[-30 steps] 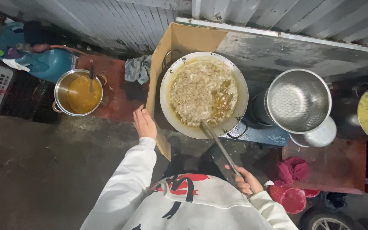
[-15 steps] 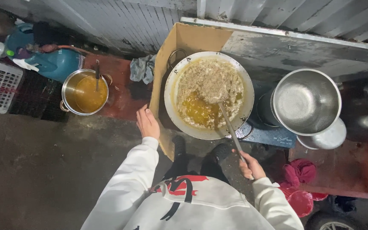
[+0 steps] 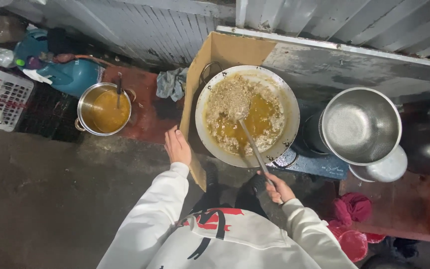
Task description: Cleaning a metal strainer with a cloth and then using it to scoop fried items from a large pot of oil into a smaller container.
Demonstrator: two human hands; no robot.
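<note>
A large wok (image 3: 288,107) holds crumbly fried food in yellow-brown oil. My right hand (image 3: 276,187) grips the long handle of a metal ladle (image 3: 249,139), whose head lies in the food near the wok's middle. My left hand (image 3: 177,146) rests with fingers together on the edge of a cardboard screen (image 3: 191,99) that stands to the left of the wok. It holds nothing. White sleeves cover both arms.
A steel pot of orange liquid (image 3: 104,108) with a ladle in it stands at the left. A blue gas cylinder (image 3: 70,74) and a white crate (image 3: 1,97) lie beyond. An empty steel strainer bowl (image 3: 362,124) sits right of the wok. Red cloth (image 3: 354,206) lies below it.
The ladle has swept from the wok's lower edge up into the middle, pushing the food toward the left and far side. The view has shifted right. My left hand stays on the cardboard.
</note>
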